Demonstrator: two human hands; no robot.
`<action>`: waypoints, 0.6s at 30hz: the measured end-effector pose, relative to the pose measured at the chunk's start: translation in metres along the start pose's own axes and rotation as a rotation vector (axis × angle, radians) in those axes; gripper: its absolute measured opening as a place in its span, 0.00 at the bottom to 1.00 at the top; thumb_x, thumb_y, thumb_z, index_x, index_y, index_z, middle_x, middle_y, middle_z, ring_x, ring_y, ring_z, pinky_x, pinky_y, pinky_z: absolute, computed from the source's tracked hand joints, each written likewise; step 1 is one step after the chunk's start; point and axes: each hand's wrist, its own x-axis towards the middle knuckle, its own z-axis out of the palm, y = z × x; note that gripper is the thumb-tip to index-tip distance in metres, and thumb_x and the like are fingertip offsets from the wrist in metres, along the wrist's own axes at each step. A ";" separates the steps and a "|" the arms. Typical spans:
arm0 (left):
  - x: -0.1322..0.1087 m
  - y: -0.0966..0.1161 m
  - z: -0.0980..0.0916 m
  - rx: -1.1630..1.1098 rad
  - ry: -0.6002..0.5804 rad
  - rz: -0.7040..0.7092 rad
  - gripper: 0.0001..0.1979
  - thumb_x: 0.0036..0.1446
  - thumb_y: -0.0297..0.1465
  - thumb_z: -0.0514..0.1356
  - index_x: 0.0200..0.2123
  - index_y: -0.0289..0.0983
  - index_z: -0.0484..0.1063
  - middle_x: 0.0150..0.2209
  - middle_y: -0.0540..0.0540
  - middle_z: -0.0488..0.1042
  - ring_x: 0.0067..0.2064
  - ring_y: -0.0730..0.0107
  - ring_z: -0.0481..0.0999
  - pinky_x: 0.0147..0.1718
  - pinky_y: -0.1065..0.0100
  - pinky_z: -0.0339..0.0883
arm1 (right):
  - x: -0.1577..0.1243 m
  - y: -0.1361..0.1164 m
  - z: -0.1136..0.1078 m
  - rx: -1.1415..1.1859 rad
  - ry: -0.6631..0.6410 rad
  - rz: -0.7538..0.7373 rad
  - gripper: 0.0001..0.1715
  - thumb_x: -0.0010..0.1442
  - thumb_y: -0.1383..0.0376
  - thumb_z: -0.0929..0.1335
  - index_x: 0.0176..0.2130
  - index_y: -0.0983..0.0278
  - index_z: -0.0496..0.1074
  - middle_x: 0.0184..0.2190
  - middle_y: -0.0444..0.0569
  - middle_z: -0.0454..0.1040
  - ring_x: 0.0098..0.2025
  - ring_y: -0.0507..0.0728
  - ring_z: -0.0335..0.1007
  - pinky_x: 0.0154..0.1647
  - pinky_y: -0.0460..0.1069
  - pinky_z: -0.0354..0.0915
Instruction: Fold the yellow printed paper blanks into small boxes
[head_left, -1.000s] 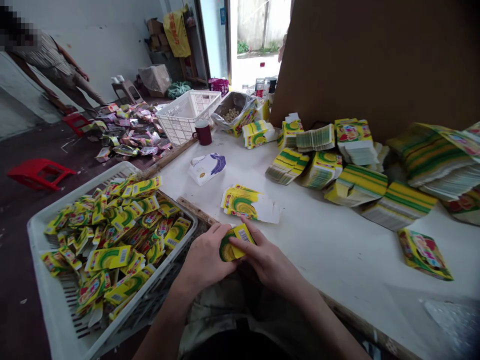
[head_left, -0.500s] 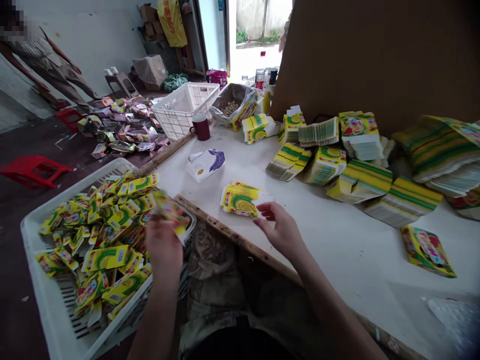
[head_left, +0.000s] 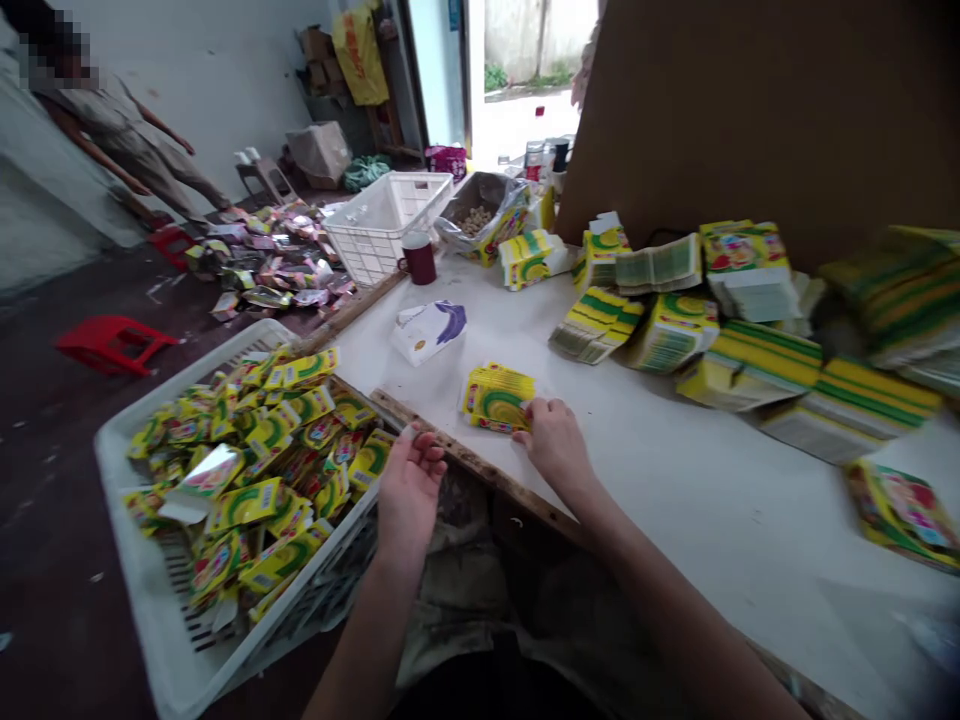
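Note:
A small stack of flat yellow-and-green cartons (head_left: 499, 397) lies near the front edge of the white table. My right hand (head_left: 556, 445) is at the stack's right end, its thumb and fingers pinched on the edge of a carton. Over the table's wooden edge strip, my left hand (head_left: 412, 485) is empty, palm up, with loosely curled fingers apart. To its left stands a white plastic crate (head_left: 124, 540) heaped with small yellow cartons (head_left: 274, 425). On that heap a carton with a pale face (head_left: 212, 472) lies tilted.
Bundled carton stacks (head_left: 750, 365) line the table's far right side. Beyond my hands are a white-and-purple packet (head_left: 429, 332), a dark red mug (head_left: 418, 260) and a lined box of small round pieces (head_left: 480, 215). A red stool (head_left: 116, 343) and a person (head_left: 135, 140) are at the left.
My left hand has let go of a carton over the crate and come back right toward the table edge. My right hand has closed on the stack's edge. The view has shifted slightly.

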 end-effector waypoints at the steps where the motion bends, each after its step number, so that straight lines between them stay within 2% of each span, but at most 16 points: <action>1: -0.003 -0.002 0.000 0.020 -0.022 0.005 0.10 0.56 0.35 0.61 0.40 0.36 0.72 0.31 0.51 0.74 0.28 0.78 0.74 0.27 0.76 0.67 | 0.000 0.000 0.000 0.011 0.011 -0.006 0.14 0.51 0.68 0.73 0.39 0.67 0.69 0.39 0.60 0.71 0.42 0.66 0.68 0.44 0.58 0.64; 4: -0.011 -0.007 -0.003 0.090 -0.103 0.018 0.15 0.52 0.37 0.66 0.40 0.34 0.72 0.30 0.50 0.74 0.27 0.78 0.73 0.26 0.76 0.65 | 0.001 0.002 -0.001 0.077 0.051 -0.022 0.10 0.50 0.70 0.72 0.34 0.64 0.68 0.36 0.58 0.72 0.40 0.65 0.68 0.41 0.57 0.63; 7: -0.016 -0.014 -0.006 0.162 -0.178 0.001 0.22 0.49 0.41 0.68 0.42 0.32 0.72 0.33 0.45 0.75 0.31 0.73 0.75 0.29 0.73 0.67 | 0.001 0.007 -0.007 0.180 0.053 -0.015 0.07 0.53 0.66 0.69 0.30 0.61 0.65 0.29 0.51 0.73 0.31 0.60 0.70 0.33 0.53 0.64; 10: -0.022 -0.022 -0.003 0.167 -0.261 0.057 0.30 0.44 0.44 0.71 0.47 0.34 0.69 0.45 0.40 0.74 0.46 0.63 0.75 0.44 0.66 0.69 | -0.009 0.006 -0.022 0.446 0.012 -0.008 0.14 0.52 0.57 0.70 0.30 0.59 0.62 0.26 0.46 0.73 0.26 0.56 0.69 0.27 0.50 0.64; 12: -0.025 -0.026 0.003 0.137 -0.386 0.149 0.33 0.43 0.45 0.71 0.49 0.38 0.68 0.49 0.41 0.73 0.54 0.58 0.71 0.52 0.62 0.65 | -0.023 -0.003 -0.033 0.628 -0.125 -0.095 0.17 0.51 0.55 0.72 0.29 0.59 0.61 0.25 0.44 0.71 0.25 0.54 0.66 0.25 0.49 0.63; 14: -0.028 -0.028 0.013 0.107 -0.482 0.211 0.28 0.45 0.48 0.69 0.46 0.39 0.70 0.45 0.42 0.74 0.52 0.56 0.72 0.52 0.60 0.64 | -0.040 -0.018 -0.041 0.737 -0.324 -0.215 0.16 0.53 0.56 0.71 0.27 0.60 0.61 0.23 0.42 0.68 0.24 0.52 0.62 0.24 0.47 0.61; 15: -0.028 -0.028 0.018 0.092 -0.486 0.231 0.25 0.48 0.50 0.66 0.42 0.39 0.71 0.40 0.43 0.74 0.48 0.56 0.73 0.50 0.59 0.65 | -0.049 -0.026 -0.044 0.806 -0.395 -0.233 0.15 0.55 0.57 0.70 0.26 0.60 0.62 0.23 0.42 0.67 0.24 0.52 0.62 0.24 0.47 0.61; 16: -0.028 -0.028 0.022 0.077 -0.452 0.259 0.23 0.51 0.51 0.62 0.39 0.39 0.71 0.36 0.45 0.73 0.44 0.58 0.74 0.48 0.60 0.66 | -0.056 -0.033 -0.045 0.877 -0.437 -0.231 0.14 0.56 0.57 0.69 0.27 0.60 0.62 0.23 0.42 0.67 0.25 0.52 0.62 0.24 0.46 0.61; 18: -0.026 -0.026 0.028 0.080 -0.316 0.320 0.23 0.54 0.55 0.56 0.34 0.40 0.67 0.29 0.49 0.68 0.36 0.64 0.73 0.44 0.63 0.67 | -0.066 -0.045 -0.044 0.985 -0.440 -0.190 0.13 0.56 0.56 0.70 0.32 0.61 0.64 0.27 0.42 0.68 0.28 0.52 0.65 0.28 0.47 0.65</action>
